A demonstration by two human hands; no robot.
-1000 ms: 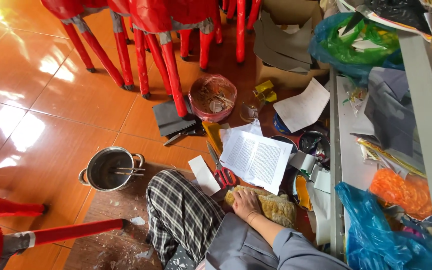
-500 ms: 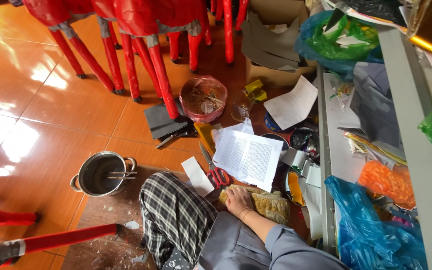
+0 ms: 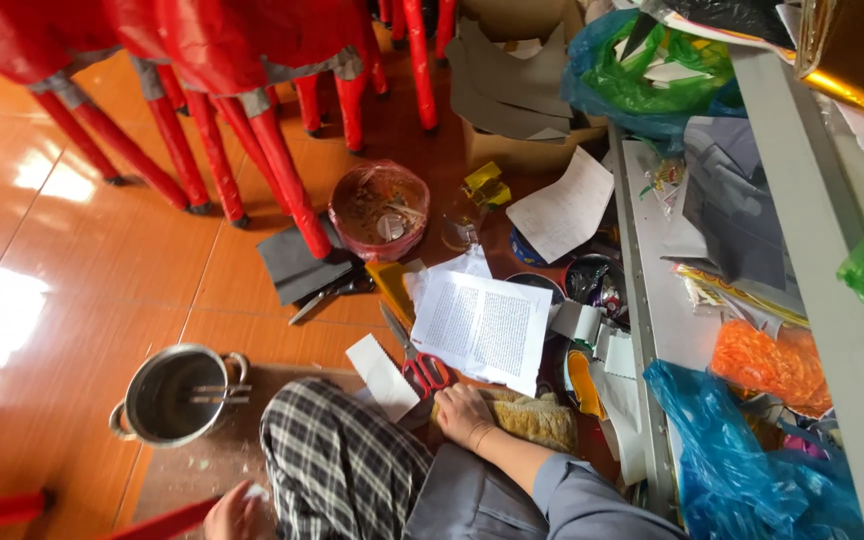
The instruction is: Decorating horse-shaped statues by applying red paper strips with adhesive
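My right hand (image 3: pixel 464 415) lies on the left end of a yellow-brown fuzzy cloth (image 3: pixel 537 422) on the floor, fingers curled down over it. Red-handled scissors (image 3: pixel 420 362) lie just above that hand, beside a printed paper sheet (image 3: pixel 482 328) and a small white card (image 3: pixel 382 375). My left hand (image 3: pixel 237 515) shows only partly at the bottom edge, next to my plaid-trousered knee (image 3: pixel 337 460) and over a brown mat (image 3: pixel 207 465); its fingers are cut off by the frame.
A steel pot (image 3: pixel 174 395) with a utensil across it stands left of my knee. Red stool legs (image 3: pixel 272 160) crowd the back. A pink-wrapped bowl (image 3: pixel 379 210), grey cards (image 3: pixel 297 262), a metal shelf (image 3: pixel 652 300) and blue bags (image 3: pixel 732 460) fill the right.
The view has shifted slightly left and down. My right hand stays on the cloth. My left hand has come into view at the bottom edge.
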